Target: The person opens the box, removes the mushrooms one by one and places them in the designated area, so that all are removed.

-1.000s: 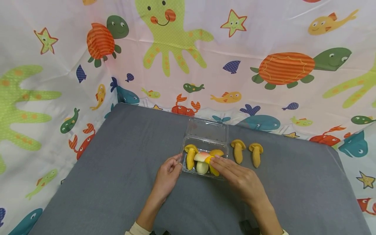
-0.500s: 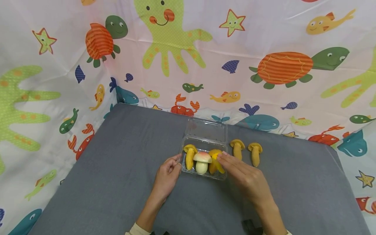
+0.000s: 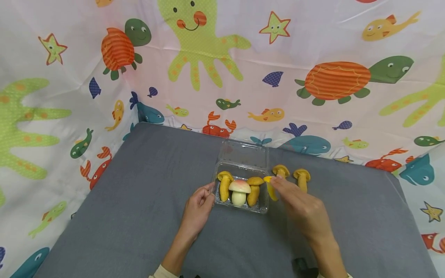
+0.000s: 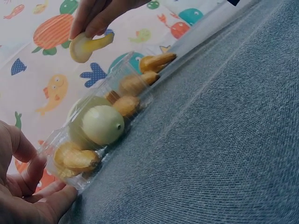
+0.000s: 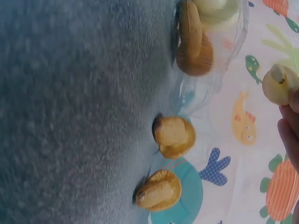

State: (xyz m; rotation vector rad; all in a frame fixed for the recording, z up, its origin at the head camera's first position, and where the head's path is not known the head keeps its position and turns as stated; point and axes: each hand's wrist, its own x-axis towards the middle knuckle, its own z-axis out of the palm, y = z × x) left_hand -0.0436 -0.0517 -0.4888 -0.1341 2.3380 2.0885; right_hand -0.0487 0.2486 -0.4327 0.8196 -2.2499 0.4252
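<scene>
My left hand (image 3: 198, 206) pinches the left edge of a clear plastic clamshell box (image 3: 262, 210), its lid (image 3: 244, 153) folded back. Inside stand a tan-yellow toy mushroom (image 3: 225, 189), a cream one with a pinkish cap (image 3: 238, 197) and another tan-yellow one (image 3: 253, 195), side by side. My right hand (image 3: 306, 210) holds a bright yellow mushroom (image 3: 272, 192) by its cap, at the box's right side. In the left wrist view the thumb and fingers pinch this yellow mushroom (image 4: 91, 45) above the table. The right wrist view shows its pale underside (image 5: 276, 84).
Two tan mushrooms, a nearer one (image 3: 302, 178) and one partly behind the right hand (image 3: 280, 170), lie right of the box. Grey cloth (image 3: 139, 216) covers the table. A sea-animal curtain (image 3: 222, 58) hangs along its back and sides.
My right hand has moved right with the yellow mushroom, from over the box to its right side, uncovering the right mushroom inside. The left hand has stayed at the box edge.
</scene>
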